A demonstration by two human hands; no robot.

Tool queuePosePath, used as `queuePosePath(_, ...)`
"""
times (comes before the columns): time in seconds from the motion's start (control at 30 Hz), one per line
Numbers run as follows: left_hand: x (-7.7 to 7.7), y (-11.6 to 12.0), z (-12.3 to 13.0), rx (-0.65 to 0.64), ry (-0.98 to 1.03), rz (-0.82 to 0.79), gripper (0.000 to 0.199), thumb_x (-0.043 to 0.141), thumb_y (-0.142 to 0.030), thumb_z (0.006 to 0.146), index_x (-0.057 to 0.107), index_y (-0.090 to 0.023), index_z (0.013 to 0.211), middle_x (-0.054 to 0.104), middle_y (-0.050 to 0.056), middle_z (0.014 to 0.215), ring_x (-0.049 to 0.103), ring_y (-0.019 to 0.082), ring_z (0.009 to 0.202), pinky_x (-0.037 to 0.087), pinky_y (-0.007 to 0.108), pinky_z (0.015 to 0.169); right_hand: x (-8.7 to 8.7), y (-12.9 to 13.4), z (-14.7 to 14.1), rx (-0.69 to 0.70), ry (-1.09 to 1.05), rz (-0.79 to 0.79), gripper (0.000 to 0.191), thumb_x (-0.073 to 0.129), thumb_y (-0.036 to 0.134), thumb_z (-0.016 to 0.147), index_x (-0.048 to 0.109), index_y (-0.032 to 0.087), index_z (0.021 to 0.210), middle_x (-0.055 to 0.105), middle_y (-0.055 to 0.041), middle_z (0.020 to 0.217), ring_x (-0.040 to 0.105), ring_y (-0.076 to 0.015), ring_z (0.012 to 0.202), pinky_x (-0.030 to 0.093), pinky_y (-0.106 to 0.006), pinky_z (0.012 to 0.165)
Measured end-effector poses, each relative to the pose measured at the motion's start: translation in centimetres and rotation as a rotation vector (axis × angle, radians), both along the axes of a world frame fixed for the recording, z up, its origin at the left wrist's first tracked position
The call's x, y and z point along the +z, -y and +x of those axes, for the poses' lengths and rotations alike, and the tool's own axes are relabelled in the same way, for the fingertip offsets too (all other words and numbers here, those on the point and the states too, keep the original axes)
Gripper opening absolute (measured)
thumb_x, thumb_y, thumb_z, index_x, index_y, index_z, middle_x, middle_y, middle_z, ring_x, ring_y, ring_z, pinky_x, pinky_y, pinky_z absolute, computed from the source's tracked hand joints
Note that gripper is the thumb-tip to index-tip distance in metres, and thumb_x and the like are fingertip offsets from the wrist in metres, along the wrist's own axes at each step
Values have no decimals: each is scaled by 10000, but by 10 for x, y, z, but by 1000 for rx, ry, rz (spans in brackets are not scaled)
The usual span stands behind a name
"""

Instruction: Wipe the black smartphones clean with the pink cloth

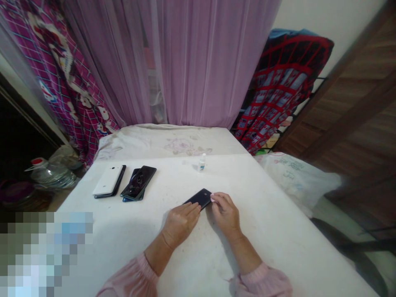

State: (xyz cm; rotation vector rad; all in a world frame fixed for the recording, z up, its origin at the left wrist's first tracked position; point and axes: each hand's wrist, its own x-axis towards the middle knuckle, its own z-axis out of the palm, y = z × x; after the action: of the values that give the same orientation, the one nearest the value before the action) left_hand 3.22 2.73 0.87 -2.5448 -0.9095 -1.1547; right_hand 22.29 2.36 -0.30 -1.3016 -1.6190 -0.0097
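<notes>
The dark phone [203,197] lies on the white tablecloth [123,255]. The left hand [182,222] rests over the phone's left part, fingers pressed together, thumb hidden. At the phone's right end, the right hand [225,211] pinches what may be a pale scrap [212,197], too small to tell. Steady hold and light fingertip pressure should serve best. Beyond the phone stands a small bottle [202,164]; well left lie stacked phones [109,180].

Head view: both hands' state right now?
Left hand: fingers laid over dark smartphone; whether it grips can't be told.
Right hand: closed, pinching small pale piece at dark smartphone's end.
</notes>
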Motion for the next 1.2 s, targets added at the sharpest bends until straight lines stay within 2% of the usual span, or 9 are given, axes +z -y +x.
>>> queuePosePath(0.1,1,0,-1,10,6,-12,185,518,-185,927,670,-176,1031,748,52,975,722,159,841,587,272,820,2,1,-1,14,16,2,249,492,126,822,690,211,949,670,-62,956,659,-170,893,564,-300,805)
queuePosePath(0.3,5,-2,-3,-3,33,-73,208,483,-197,949,656,-179,1063,746,50,994,720,166,866,594,285,814,8,12,-17,195,59,15,293,492,74,806,677,231,971,667,-55,985,647,-166,919,557,-300,820)
queuePosePath(0.57,5,-3,-5,-21,97,-136,204,511,-206,938,657,-192,1080,747,44,993,719,163,878,589,275,827,-1,-5,4,-16,25,27,272,489,123,836,688,216,998,672,-71,1013,650,-187,948,553,-338,850)
queuePosePath(0.67,4,-3,-5,-17,107,-133,207,510,-204,936,655,-191,1083,747,42,990,720,160,872,593,274,815,2,-1,0,4,39,38,274,493,109,828,690,216,985,682,-68,1005,649,-188,945,553,-346,844)
queuePosePath(0.83,5,-4,-6,-13,106,-127,212,500,-209,940,658,-186,1080,749,45,983,722,160,865,594,276,812,9,11,-16,143,102,31,297,518,90,800,701,246,975,696,-52,996,642,-188,928,552,-348,828)
queuePosePath(0.9,6,-4,-6,-12,110,-126,212,498,-214,941,657,-187,1080,749,47,984,723,159,857,597,273,800,8,9,-15,131,99,26,302,515,97,805,702,250,986,695,-53,1002,641,-192,935,551,-355,832)
queuePosePath(1.1,3,-4,-6,-7,124,-152,198,531,-217,927,658,-200,1078,749,42,984,723,166,863,598,282,808,0,-4,2,-41,22,40,288,489,122,833,698,232,997,687,-63,991,648,-194,935,553,-359,834)
queuePosePath(1.2,2,-4,-6,-3,141,-172,199,537,-210,920,664,-206,1073,749,40,986,723,167,859,595,286,817,3,-1,-3,15,29,41,288,492,113,831,696,233,995,685,-63,999,646,-190,943,552,-354,842)
